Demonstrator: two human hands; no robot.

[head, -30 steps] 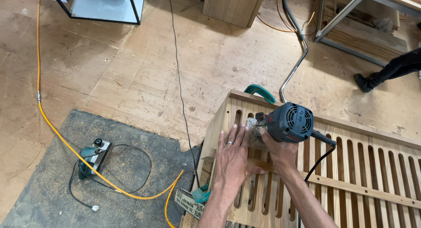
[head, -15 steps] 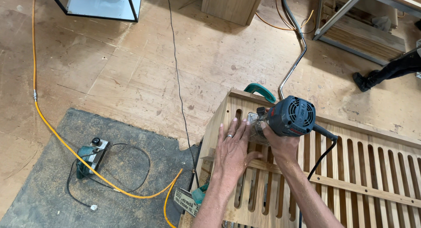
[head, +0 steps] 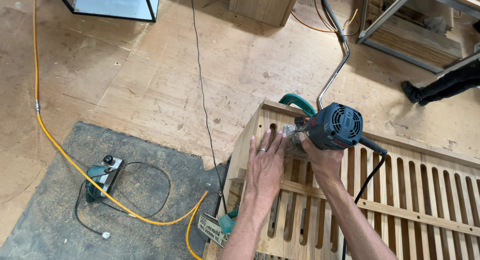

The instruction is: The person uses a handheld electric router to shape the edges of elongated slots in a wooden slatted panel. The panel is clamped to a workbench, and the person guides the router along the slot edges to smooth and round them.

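Vs. 0.5 s ago: left hand (head: 265, 167) sits slightly further up-left on the panel (head: 400, 190), fingers nearer the top rail; router (head: 330, 127) barely moved. Left hand is released, flat, palm down on the slatted wood, ring on one finger. Right hand (head: 320, 157) is clenched round the router body, router standing on the panel near its top-left corner, cord trailing down-right. Sawdust on both forearms. Floor: orange cable (head: 75, 162) crosses a grey mat (head: 50, 225), over a small green tool (head: 102, 175). No containers visible.
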